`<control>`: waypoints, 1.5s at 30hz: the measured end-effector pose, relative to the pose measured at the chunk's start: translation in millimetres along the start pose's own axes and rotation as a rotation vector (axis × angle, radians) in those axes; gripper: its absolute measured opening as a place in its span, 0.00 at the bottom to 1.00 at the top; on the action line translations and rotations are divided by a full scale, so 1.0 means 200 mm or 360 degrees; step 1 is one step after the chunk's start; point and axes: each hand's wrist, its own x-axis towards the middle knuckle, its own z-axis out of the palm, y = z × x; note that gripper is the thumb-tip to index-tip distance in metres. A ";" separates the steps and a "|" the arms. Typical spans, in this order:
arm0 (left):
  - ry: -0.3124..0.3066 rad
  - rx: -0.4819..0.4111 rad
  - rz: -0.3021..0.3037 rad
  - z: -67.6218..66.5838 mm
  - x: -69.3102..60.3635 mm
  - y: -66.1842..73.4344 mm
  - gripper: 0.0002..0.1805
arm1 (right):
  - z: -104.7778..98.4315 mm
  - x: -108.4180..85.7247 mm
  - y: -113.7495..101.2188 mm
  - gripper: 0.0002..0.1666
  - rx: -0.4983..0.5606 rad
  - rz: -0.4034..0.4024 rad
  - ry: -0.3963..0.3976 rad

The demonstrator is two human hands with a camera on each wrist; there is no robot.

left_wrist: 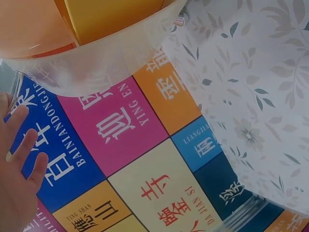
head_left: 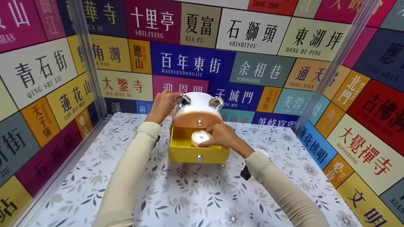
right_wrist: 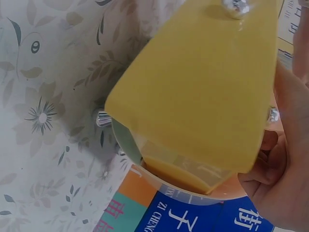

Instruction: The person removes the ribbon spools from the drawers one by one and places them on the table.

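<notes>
A small two-drawer storage box (head_left: 198,101) with a white rounded top and silver ear-shaped rings stands on the table in the head view. Its orange upper drawer (head_left: 192,119) is closed, while the yellow lower drawer (head_left: 186,154) is pulled out. My left hand (head_left: 162,106) pinches the box's left ear. In the left wrist view, its other fingers (left_wrist: 31,140) are spread apart. Over the open drawer, my right hand (head_left: 221,137) grips a white round disc (head_left: 201,137) with a small dark centre between thumb and fingers. The disc is hidden in the right wrist view behind the drawer front (right_wrist: 193,92).
A white tablecloth (head_left: 189,195) with a grey leaf and flower print covers the table. Colourful panels (head_left: 192,64) with printed place names rise behind and at both sides. Clear upright corner strips (head_left: 91,63) join the walls.
</notes>
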 end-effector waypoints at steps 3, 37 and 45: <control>0.0006 0.0009 0.0012 0.00 0.00 0.00 0.15 | -0.04 -0.02 -0.01 0.33 -0.0013 0.0015 -0.0016; 0.0038 -0.0019 0.0050 0.02 -0.02 -0.01 0.14 | -0.21 -0.66 0.67 0.59 0.0000 0.0629 0.0005; 0.0075 -0.0007 0.0068 0.00 -0.01 0.01 0.13 | -0.12 -0.82 0.86 0.53 -0.0042 0.0690 -0.0022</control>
